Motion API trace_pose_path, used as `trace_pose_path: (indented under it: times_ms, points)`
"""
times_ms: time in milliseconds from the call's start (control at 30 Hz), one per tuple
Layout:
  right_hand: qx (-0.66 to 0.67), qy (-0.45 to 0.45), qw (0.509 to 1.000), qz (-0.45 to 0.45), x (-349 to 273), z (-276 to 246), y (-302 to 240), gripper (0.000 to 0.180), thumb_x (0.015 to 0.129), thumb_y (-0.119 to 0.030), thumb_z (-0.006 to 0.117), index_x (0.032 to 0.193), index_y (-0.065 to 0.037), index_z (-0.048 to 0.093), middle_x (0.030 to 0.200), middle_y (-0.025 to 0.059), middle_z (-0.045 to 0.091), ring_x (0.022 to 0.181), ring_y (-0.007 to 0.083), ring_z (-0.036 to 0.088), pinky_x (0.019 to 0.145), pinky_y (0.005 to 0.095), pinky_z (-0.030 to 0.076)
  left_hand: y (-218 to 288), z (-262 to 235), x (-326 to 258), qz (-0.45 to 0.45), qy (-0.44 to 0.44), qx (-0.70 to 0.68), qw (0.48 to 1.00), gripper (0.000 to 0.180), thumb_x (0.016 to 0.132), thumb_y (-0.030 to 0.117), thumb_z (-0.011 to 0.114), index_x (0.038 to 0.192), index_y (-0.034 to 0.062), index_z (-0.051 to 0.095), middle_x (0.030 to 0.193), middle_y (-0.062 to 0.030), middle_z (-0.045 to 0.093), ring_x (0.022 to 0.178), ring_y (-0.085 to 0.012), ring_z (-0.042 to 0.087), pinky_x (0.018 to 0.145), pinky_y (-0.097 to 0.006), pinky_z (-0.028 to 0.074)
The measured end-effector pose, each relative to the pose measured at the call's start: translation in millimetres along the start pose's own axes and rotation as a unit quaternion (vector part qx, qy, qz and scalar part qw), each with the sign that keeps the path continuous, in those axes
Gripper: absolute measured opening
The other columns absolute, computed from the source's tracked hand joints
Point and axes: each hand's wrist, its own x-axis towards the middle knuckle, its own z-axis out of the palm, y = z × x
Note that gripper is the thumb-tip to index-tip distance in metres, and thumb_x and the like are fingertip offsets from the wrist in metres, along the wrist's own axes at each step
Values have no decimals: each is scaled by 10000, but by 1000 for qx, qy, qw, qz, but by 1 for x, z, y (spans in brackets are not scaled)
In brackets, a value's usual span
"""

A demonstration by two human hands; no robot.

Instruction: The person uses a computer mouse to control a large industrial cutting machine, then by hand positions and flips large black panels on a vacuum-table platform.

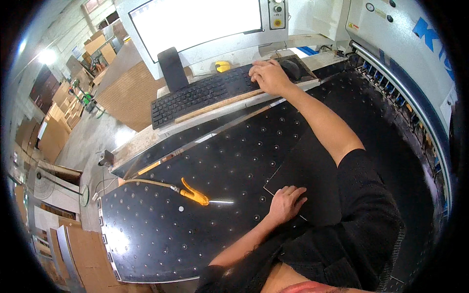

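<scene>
My right hand (272, 77) reaches forward over the right end of a black keyboard (202, 95). Its fingers are apart and slightly bent on the keys, holding nothing. Just right of that hand sits a dark mouse (290, 70). Lower down, my left hand (287, 204) rests palm down with spread fingers at the edge of a dark flat panel (312, 171), which lies on the black studded table (229, 168). To the left of this hand, an orange air blow gun (195, 193) with a thin metal nozzle lies on the table, joined to a hose (146, 181).
A bright monitor (200, 24) stands behind the keyboard, with a black phone-like slab (172, 69) leaning before it and a yellow object (223, 66) nearby. A control panel (278, 14) is beside the screen. Large machinery (400, 49) borders the right. Cardboard and boards (53, 132) stand left.
</scene>
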Motion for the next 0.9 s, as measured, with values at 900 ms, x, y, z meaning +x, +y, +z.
trace_pose_path:
  times_ms: [900]
  points:
    - [18,52,955,291,-41,0,86,316,948,-224,746,1243,-112,742,1335,133,667,1260,357,630,1106,443,498,3,-2,0,-20,-13,-14,1000,355,878,208,832,1196,94,725,980,-123,694,902,-358,675,777,-463,543]
